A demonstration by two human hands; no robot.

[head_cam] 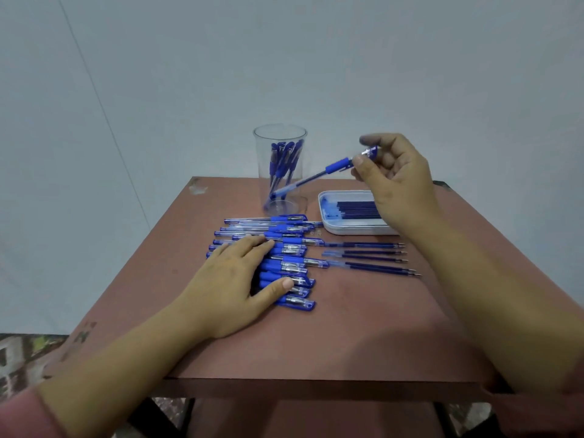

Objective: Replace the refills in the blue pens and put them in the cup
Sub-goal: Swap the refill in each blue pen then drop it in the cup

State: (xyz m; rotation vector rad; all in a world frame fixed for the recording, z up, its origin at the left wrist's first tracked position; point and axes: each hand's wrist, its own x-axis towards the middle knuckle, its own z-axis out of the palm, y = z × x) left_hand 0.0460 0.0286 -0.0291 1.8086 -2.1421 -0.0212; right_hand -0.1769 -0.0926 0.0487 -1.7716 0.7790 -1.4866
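Reddish table [363, 327] backed by pale wall [189, 74]; near the cup [263, 172], pen [338, 166] pinched by right hand [398, 178], pen row [295, 248] pressed under flat left hand [234, 273].

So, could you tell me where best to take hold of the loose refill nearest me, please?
Probably pinch the refill at mid-length, coming from above and its near side: it lies flat on the table, thin, with another refill close behind it.

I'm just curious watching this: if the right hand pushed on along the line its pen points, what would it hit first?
Most likely the clear cup: the pen pinched by the right hand slants down-left, its tip overlapping the cup's lower wall. Depth is unclear, so it might pass in front.
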